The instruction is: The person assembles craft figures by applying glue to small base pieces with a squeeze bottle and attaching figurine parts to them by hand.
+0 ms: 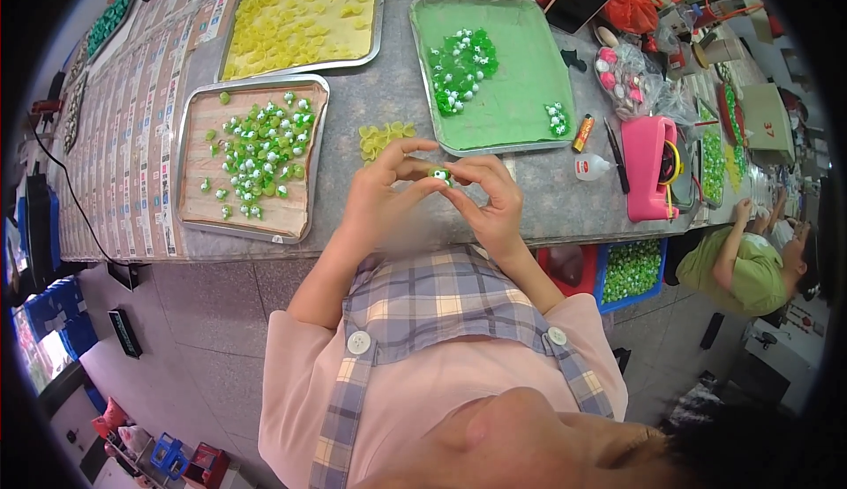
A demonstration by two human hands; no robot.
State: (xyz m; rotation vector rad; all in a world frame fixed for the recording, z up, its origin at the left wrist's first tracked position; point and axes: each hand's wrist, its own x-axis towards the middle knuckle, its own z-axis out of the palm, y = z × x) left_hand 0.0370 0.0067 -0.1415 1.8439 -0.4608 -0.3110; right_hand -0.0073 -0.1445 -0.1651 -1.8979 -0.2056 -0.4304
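Between the fingertips of both hands, over the table's near edge, is a small green-and-white piece [440, 174] with dark dots, looking like a tiny frog-like figure. My left hand [381, 191] pinches it from the left with thumb and index finger. From the right, the thumb and fingers of my right hand [490, 199] close on the same piece. Just beyond my left hand lies a small heap of yellow petal-shaped pieces [381, 139]. A green-lined tray [520, 65] beyond my right hand bears similar green-and-white pieces [460, 70], with a small group in its near right corner.
At left, a brown-lined tray [198, 140] carries many green-and-white pieces; behind it, another tray [381, 21] holds yellow ones. On the right are a glue bottle [591, 168], a black pen [615, 154], a pink tape dispenser [646, 167] and a phone [580, 1]. A co-worker [737, 264] sits farther right.
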